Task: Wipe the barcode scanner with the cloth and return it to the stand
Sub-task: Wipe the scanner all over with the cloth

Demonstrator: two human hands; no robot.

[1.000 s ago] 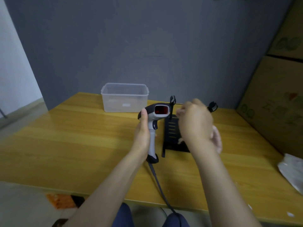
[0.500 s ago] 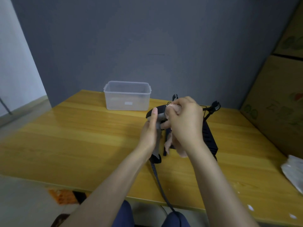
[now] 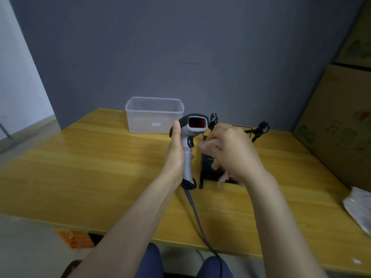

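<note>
My left hand [image 3: 175,155] grips the grey handle of the barcode scanner [image 3: 190,137], held upright above the wooden table [image 3: 90,167] with its red window facing me. Its dark cable [image 3: 197,215] trails down past the table's front edge. My right hand [image 3: 230,151] is just right of the scanner, closed on a pale pink cloth [image 3: 220,173] that hangs below the fingers; the hand is blurred. The black stand [image 3: 208,169] lies on the table behind my right hand, mostly hidden, with two black clip arms [image 3: 261,128] sticking up at its far end.
A clear plastic tub [image 3: 154,115] sits at the table's back edge, left of the scanner. Cardboard boxes [image 3: 341,127] line the right side. A crumpled white bag [image 3: 359,209] lies at the right table edge. A grey wall stands behind.
My right hand with the cloth has come off the scanner's head and moved right and down, uncovering the red window. My left hand still holds the scanner upright.
</note>
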